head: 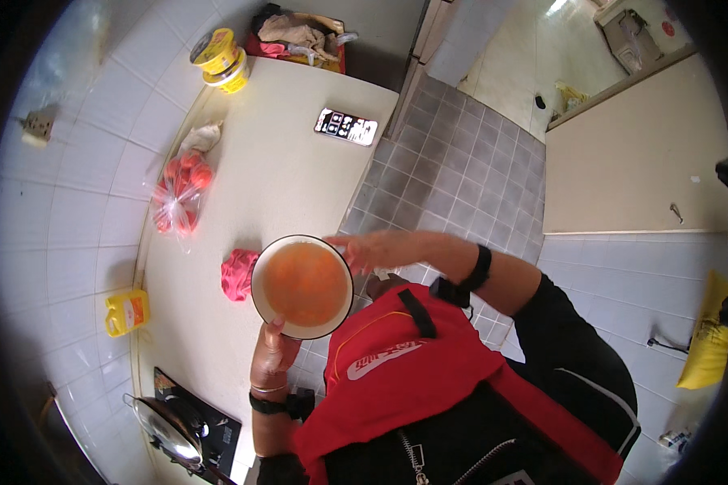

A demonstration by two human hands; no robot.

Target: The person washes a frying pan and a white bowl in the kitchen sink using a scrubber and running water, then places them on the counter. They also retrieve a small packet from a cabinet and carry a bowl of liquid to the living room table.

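Observation:
In the head view, a white enamel bowl (257, 285) with a dark rim holds orange pieces, perhaps diced carrot, in liquid (305, 284). My left hand (276, 350) grips its near side, thumb over the rim and fingers mostly hidden beneath. Across the bowl, my right hand (367, 251) is slightly blurred, its fingers apart beside the rim. Whether a fingertip touches the rim I cannot tell. Just left of the bowl, a crumpled pink cloth (238, 276) lies on the pale countertop (267, 176).
A clear bag of tomatoes (185, 182) rests along the tiled wall. Stacked yellow tubs (224, 60), a phone (346, 127) and a yellow jug (127, 312) are also on the counter. At lower left, a lidded wok (167, 427) sits on a black cooktop (221, 433).

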